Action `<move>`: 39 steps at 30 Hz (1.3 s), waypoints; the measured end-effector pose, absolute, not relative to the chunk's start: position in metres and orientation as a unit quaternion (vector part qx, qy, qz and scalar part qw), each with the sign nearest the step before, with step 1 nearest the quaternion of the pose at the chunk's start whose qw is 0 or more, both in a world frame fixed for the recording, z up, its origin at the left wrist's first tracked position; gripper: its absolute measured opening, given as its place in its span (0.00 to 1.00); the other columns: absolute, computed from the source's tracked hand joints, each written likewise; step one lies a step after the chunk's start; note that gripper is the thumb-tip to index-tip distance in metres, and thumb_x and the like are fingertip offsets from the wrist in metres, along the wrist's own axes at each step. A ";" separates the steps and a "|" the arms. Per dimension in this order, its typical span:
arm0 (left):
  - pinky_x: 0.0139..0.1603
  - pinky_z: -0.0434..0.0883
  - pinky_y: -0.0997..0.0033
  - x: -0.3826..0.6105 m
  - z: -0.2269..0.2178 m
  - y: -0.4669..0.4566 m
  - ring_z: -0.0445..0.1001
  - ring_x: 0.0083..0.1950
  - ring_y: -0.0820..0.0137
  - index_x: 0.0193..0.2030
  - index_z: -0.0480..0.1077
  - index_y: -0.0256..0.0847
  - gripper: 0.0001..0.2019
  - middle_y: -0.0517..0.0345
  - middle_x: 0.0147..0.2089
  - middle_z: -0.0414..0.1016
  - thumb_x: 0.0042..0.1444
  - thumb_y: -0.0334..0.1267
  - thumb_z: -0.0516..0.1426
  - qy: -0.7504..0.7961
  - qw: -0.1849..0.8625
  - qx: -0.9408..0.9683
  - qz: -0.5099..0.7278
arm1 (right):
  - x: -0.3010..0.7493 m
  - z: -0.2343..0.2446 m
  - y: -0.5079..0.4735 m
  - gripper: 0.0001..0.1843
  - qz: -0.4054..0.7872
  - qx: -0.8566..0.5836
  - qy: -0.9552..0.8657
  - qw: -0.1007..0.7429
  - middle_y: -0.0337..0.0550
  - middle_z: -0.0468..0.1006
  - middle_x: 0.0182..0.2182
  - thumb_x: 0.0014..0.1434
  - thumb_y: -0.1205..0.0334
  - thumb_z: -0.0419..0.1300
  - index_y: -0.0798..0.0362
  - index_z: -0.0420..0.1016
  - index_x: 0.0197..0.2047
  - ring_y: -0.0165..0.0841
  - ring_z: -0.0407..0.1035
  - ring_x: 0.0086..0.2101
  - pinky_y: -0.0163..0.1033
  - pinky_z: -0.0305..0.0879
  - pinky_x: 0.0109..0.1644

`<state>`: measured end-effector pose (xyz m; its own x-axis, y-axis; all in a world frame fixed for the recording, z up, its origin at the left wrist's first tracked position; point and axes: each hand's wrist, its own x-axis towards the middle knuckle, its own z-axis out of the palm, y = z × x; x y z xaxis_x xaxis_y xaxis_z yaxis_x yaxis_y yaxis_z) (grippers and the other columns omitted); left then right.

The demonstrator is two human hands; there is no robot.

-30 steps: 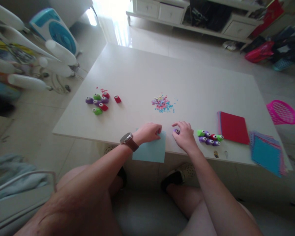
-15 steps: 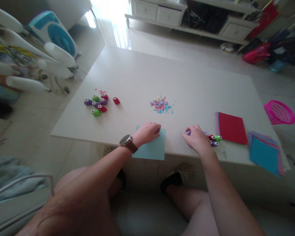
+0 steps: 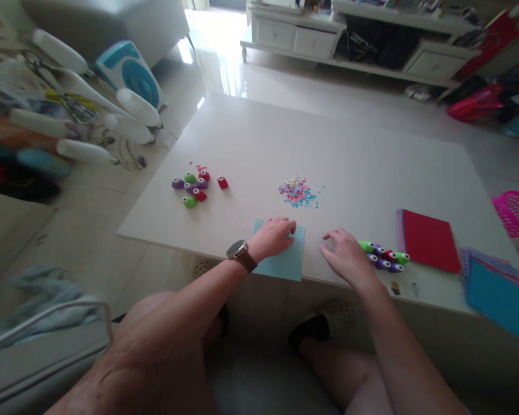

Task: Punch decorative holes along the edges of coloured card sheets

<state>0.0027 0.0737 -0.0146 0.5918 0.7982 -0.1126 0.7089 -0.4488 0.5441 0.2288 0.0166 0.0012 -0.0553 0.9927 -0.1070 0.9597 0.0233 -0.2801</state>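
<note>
A sheet of light blue paper [image 3: 281, 265] lies at the table's near edge and overhangs it slightly. My left hand [image 3: 274, 236], with a watch on its wrist, rests over the paper's upper part. Its fingers are curled towards the thumb; what they hold, if anything, is hidden. To the right of the paper is my right hand [image 3: 343, 253], its thumb and fingers apart with nothing seen between them. Just beside that hand stands a group of small craft punches [image 3: 384, 256] in green, purple and red, each with an eye-like top.
More craft punches [image 3: 190, 187] stand at the left, with one red punch [image 3: 222, 182] apart. Paper confetti [image 3: 299, 192] lies mid-table. A red paper stack [image 3: 430, 239] and blue sheets [image 3: 495, 288] are at right, beyond them a pink basket [image 3: 516, 213].
My right hand held a purple punch before; now its fingers are apart without it. The view has shifted, so everything sits further right. My left hand stays on the paper.
</note>
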 end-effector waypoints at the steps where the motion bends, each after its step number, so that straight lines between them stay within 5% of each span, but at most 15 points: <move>1: 0.51 0.68 0.62 0.002 -0.014 0.074 0.75 0.50 0.63 0.44 0.71 0.43 0.07 0.54 0.45 0.77 0.60 0.34 0.55 0.446 0.279 0.846 0.087 | 0.227 -0.002 0.016 0.10 0.153 -0.667 -0.726 0.071 0.49 0.77 0.46 0.61 0.61 0.58 0.51 0.76 0.45 0.43 0.71 0.50 0.47 0.65 0.57; 5: 0.52 0.68 0.61 0.002 -0.011 0.074 0.74 0.50 0.63 0.45 0.70 0.43 0.08 0.55 0.47 0.77 0.59 0.34 0.55 0.467 0.278 0.832 0.115 | 0.217 -0.008 0.016 0.13 0.227 -0.598 -0.762 0.098 0.48 0.76 0.51 0.61 0.64 0.58 0.51 0.74 0.50 0.41 0.70 0.52 0.47 0.65 0.61; 12: 0.63 0.66 0.53 -0.020 0.000 0.097 0.67 0.63 0.54 0.61 0.64 0.40 0.22 0.43 0.62 0.70 0.60 0.41 0.57 0.638 0.193 0.736 0.116 | 0.210 -0.011 0.012 0.14 0.238 -0.569 -0.780 0.108 0.50 0.74 0.57 0.60 0.66 0.58 0.50 0.76 0.49 0.42 0.67 0.59 0.50 0.63 0.65; 16: 0.74 0.56 0.48 -0.055 0.002 0.119 0.50 0.77 0.50 0.70 0.55 0.39 0.33 0.40 0.77 0.52 0.61 0.45 0.57 0.722 0.152 0.664 0.120 | 0.212 -0.011 0.010 0.13 0.242 -0.570 -0.777 0.114 0.49 0.74 0.58 0.60 0.67 0.58 0.50 0.76 0.48 0.43 0.67 0.59 0.52 0.63 0.66; 20: 0.78 0.47 0.46 -0.081 -0.003 0.126 0.41 0.80 0.50 0.75 0.47 0.36 0.39 0.38 0.80 0.42 0.60 0.44 0.56 0.748 0.161 0.639 0.080 | 0.213 -0.010 0.010 0.12 0.249 -0.571 -0.774 0.115 0.49 0.74 0.58 0.60 0.67 0.58 0.50 0.76 0.47 0.43 0.66 0.59 0.52 0.63 0.66; 28: 0.69 0.64 0.49 -0.084 -0.007 0.129 0.60 0.70 0.48 0.67 0.63 0.38 0.27 0.39 0.70 0.58 0.60 0.36 0.54 0.734 0.135 0.659 0.093 | 0.216 -0.011 0.011 0.13 0.261 -0.567 -0.774 0.109 0.50 0.74 0.59 0.60 0.68 0.58 0.52 0.76 0.47 0.42 0.66 0.61 0.52 0.61 0.67; 39: 0.58 0.70 0.56 -0.073 -0.015 0.123 0.70 0.55 0.57 0.54 0.74 0.41 0.20 0.45 0.50 0.72 0.57 0.24 0.52 0.665 0.197 0.709 0.126 | 0.216 -0.010 0.012 0.12 0.260 -0.566 -0.774 0.114 0.50 0.75 0.58 0.60 0.69 0.58 0.52 0.76 0.46 0.43 0.66 0.59 0.52 0.63 0.66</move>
